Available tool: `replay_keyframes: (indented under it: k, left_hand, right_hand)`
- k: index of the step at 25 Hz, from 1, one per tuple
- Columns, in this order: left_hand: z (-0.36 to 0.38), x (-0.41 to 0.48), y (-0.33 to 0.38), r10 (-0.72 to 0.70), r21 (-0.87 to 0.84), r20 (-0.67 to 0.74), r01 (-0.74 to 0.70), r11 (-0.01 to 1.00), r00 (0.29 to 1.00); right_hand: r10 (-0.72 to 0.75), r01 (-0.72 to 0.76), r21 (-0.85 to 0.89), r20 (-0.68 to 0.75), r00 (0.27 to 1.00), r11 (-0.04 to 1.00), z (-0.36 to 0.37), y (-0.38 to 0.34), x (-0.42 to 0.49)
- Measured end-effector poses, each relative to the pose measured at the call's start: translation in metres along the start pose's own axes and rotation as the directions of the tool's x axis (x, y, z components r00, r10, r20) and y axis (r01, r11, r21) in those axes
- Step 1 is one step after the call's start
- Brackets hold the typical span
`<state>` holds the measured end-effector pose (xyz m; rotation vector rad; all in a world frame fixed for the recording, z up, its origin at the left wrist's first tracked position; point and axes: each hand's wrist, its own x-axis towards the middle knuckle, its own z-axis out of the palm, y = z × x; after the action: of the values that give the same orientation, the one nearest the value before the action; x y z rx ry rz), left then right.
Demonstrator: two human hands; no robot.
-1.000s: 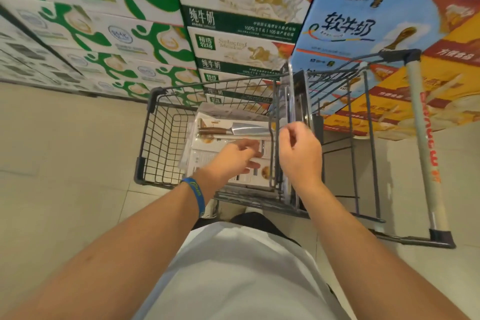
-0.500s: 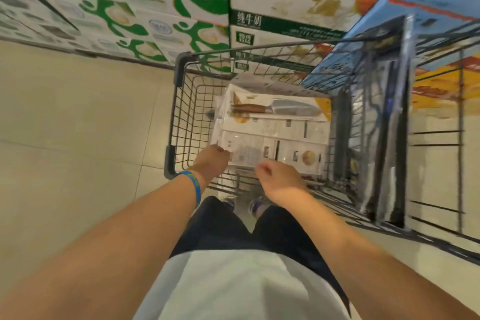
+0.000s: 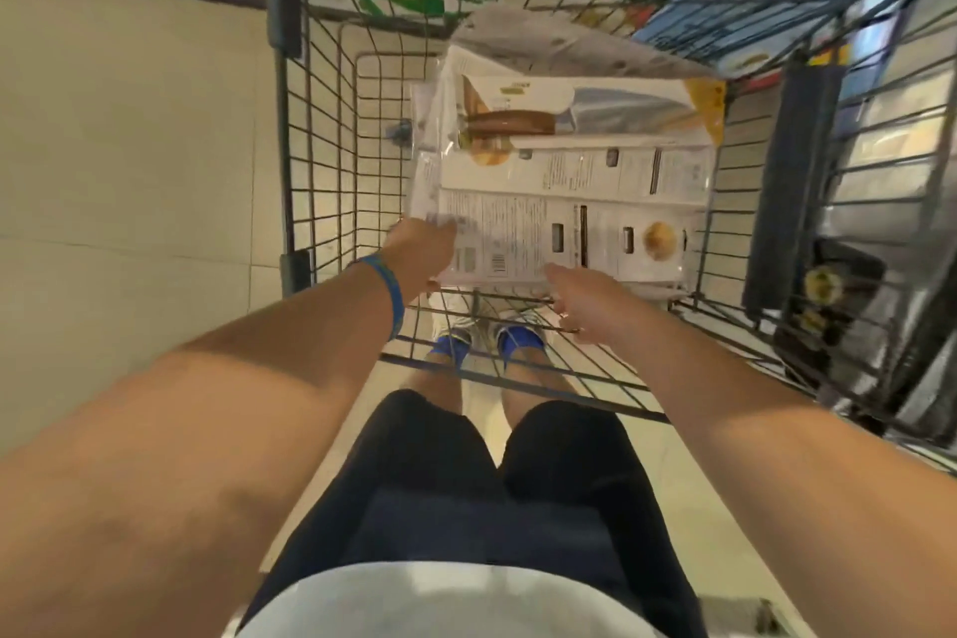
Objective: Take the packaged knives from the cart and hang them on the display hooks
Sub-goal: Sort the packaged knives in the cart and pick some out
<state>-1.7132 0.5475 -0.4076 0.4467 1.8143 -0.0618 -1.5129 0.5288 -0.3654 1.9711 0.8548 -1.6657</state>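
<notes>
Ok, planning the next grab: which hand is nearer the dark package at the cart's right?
Right: right hand sits left of the dark package; left hand farther left.

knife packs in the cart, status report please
Left hand on near-left corner of nearest knife pack, right hand at its near edge; grips hidden. Other packs stacked flat in cart. Nothing on top.

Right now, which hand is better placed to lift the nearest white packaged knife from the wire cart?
Probably left: the left hand touches a corner of the white packaged knife; the right hand only reaches its near edge.
</notes>
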Motion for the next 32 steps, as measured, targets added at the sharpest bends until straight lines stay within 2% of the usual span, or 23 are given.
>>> replay_keyframes:
  k: [1, 2, 4, 6, 7, 9, 14, 16, 17, 19, 20, 22, 25, 27, 29, 32]
  left_hand:
    - [0.001, 0.001, -0.002, -0.041, -0.087, 0.010, 0.041, 0.995, 0.999]
    - [-0.002, -0.005, -0.001, -0.094, -0.179, -0.003, 0.092, 0.979, 0.996]
    - [-0.011, -0.018, 0.006, -0.138, -0.330, -0.001, 0.130, 0.935, 0.990]
    - [-0.025, -0.030, 0.014, -0.124, -0.514, 0.110, 0.163, 0.842, 0.986]
    - [-0.034, -0.041, 0.019, -0.100, -0.589, 0.160, 0.177, 0.789, 0.982]
    - [-0.048, -0.058, 0.027, -0.044, -0.613, 0.204, 0.163, 0.773, 0.978]
    - [-0.058, -0.086, 0.027, 0.014, -0.501, 0.054, 0.016, 0.865, 0.998]
    - [-0.060, -0.097, 0.025, 0.014, -0.476, 0.038, 0.006, 0.879, 0.999]
    - [-0.060, -0.104, 0.024, 0.021, -0.454, 0.052, 0.004, 0.891, 0.998]
    - [-0.056, -0.115, 0.022, 0.088, -0.389, 0.085, -0.049, 0.920, 0.992]
    - [-0.055, -0.120, 0.021, 0.140, -0.364, 0.089, -0.099, 0.926, 0.986]
    - [-0.052, -0.131, 0.019, 0.251, -0.291, 0.061, -0.223, 0.930, 0.966]
    - [-0.057, -0.149, 0.017, 0.393, -0.064, -0.122, -0.403, 0.913, 0.911]
    - [-0.068, -0.159, 0.016, 0.465, 0.107, -0.240, -0.453, 0.885, 0.852]
    - [-0.083, -0.165, 0.015, 0.556, 0.259, -0.288, -0.496, 0.829, 0.779]
    - [-0.097, -0.173, 0.018, 0.624, 0.365, -0.286, -0.520, 0.772, 0.727]
  right_hand:
    - [-0.026, 0.027, 0.058, -0.027, 0.999, 0.998, -0.001, 0.001, 0.001]
    - [-0.093, 0.097, 0.041, -0.088, 0.992, 0.994, -0.004, -0.002, -0.002]
    - [-0.271, 0.223, -0.214, -0.230, 0.935, 0.951, -0.008, -0.003, -0.009]
    - [-0.393, 0.181, -0.561, -0.285, 0.874, 0.808, -0.009, -0.007, -0.023]
    - [-0.449, 0.139, -0.666, -0.320, 0.834, 0.733, -0.009, -0.012, -0.025]
    - [-0.512, 0.151, -0.685, -0.360, 0.780, 0.713, -0.014, -0.020, -0.027]
    - [-0.527, 0.402, -0.379, -0.328, 0.784, 0.834, -0.038, -0.027, -0.046]
    - [-0.469, 0.474, -0.095, -0.407, 0.784, 0.875, -0.046, -0.027, -0.062]
    - [-0.418, 0.507, 0.099, -0.444, 0.792, 0.856, -0.050, -0.028, -0.073]
    - [-0.352, 0.544, 0.456, -0.441, 0.826, 0.705, -0.057, -0.029, -0.092]
    - [-0.355, 0.543, 0.564, -0.415, 0.837, 0.622, -0.060, -0.032, -0.101]
    - [-0.403, 0.530, 0.712, -0.364, 0.840, 0.461, -0.063, -0.037, -0.118]
    - [-0.430, 0.436, 0.855, -0.294, 0.854, 0.282, -0.061, -0.046, -0.136]
    - [-0.452, 0.358, 0.912, -0.238, 0.860, 0.200, -0.057, -0.046, -0.143]
    - [-0.468, 0.295, 0.943, -0.193, 0.862, 0.153, -0.053, -0.043, -0.144]
    - [-0.506, 0.268, 0.947, -0.146, 0.850, 0.177, -0.046, -0.045, -0.142]
